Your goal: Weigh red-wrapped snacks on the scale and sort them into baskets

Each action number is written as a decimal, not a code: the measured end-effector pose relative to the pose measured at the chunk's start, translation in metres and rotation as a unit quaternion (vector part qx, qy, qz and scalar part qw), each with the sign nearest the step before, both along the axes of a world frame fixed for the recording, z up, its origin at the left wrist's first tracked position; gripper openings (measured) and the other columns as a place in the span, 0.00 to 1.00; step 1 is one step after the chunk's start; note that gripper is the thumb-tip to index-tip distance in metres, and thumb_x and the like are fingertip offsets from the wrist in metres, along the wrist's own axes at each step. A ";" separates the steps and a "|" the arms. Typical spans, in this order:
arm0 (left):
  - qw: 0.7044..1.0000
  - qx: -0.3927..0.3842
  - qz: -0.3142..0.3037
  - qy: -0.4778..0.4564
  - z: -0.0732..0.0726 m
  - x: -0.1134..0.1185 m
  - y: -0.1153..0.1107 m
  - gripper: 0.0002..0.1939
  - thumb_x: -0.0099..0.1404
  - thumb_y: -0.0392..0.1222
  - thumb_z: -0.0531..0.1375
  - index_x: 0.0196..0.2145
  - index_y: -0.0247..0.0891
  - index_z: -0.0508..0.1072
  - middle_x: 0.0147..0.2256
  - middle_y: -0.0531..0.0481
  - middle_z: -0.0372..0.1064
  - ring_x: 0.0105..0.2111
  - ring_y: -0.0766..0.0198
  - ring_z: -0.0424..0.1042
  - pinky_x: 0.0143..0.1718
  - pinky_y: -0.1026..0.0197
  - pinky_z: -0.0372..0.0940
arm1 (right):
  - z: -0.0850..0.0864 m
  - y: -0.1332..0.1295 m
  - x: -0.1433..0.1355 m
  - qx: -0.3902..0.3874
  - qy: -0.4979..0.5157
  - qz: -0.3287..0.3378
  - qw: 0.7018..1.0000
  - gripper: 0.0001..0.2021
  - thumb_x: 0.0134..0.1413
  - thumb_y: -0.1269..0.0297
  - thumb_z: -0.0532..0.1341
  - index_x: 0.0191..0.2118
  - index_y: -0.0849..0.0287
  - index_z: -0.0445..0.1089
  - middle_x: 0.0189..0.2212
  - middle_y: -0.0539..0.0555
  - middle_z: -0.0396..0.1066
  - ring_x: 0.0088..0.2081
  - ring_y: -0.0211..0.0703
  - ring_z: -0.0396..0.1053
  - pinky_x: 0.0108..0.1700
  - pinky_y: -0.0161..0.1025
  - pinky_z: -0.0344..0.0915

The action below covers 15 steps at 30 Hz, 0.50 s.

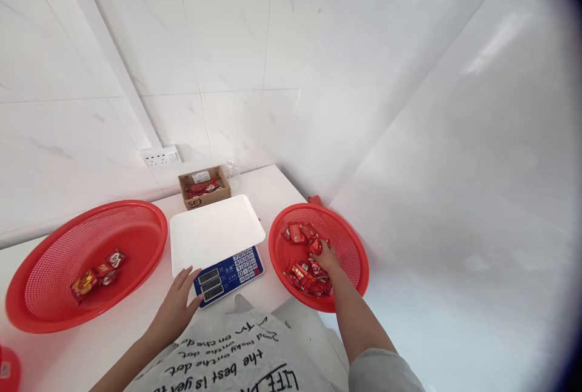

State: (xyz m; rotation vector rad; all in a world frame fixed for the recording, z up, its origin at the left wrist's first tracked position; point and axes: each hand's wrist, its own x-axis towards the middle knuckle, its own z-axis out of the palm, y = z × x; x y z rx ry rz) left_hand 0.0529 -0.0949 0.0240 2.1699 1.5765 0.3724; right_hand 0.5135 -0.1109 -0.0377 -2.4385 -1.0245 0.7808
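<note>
My right hand (326,255) reaches into the right red basket (357,259), its fingers closed around a small red wrapped packet (314,245). More red packets (305,277) lie loose in that basket, near my hand. My left hand (178,302) has its fingers stretched out at the left front corner of the digital scale (230,278), near its display, and holds nothing. A white tray (217,228) tops the scale, with nothing on it. The scale's blue panel carries a keypad and dark display windows.
To the left stands a larger red basket (152,240) with a few wrapped packets (97,274) at its bottom. Behind the scale is a cardboard box (207,199) of red packets. A power strip (160,156) is on the tiled wall. Another red packet (314,200) lies behind the right basket.
</note>
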 end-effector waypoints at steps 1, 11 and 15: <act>1.000 -0.008 -0.006 0.005 0.001 0.002 0.001 0.27 0.64 0.49 0.50 0.58 0.37 0.63 0.61 0.39 0.57 0.63 0.47 0.52 0.59 0.42 0.56 | 0.000 -0.003 -0.002 0.002 -0.001 -0.003 1.000 0.34 0.43 0.60 0.62 0.58 0.60 0.56 0.64 0.69 0.46 0.58 0.60 0.60 0.55 0.50 0.58; 0.998 -0.013 -0.059 -0.003 0.004 0.017 0.011 0.25 0.64 0.47 0.50 0.57 0.39 0.63 0.61 0.41 0.58 0.63 0.48 0.52 0.59 0.42 0.54 | 0.011 -0.022 -0.010 0.087 0.063 -0.045 0.993 0.21 0.47 0.58 0.59 0.48 0.59 0.66 0.42 0.59 0.74 0.39 0.50 0.72 0.38 0.41 0.67; 0.998 -0.021 -0.057 -0.001 0.003 0.015 0.010 0.25 0.64 0.47 0.50 0.57 0.38 0.64 0.60 0.40 0.58 0.63 0.47 0.52 0.59 0.42 0.54 | 0.012 -0.023 -0.015 0.114 0.088 -0.051 0.988 0.22 0.49 0.56 0.57 0.49 0.60 0.66 0.43 0.59 0.74 0.39 0.49 0.73 0.37 0.41 0.68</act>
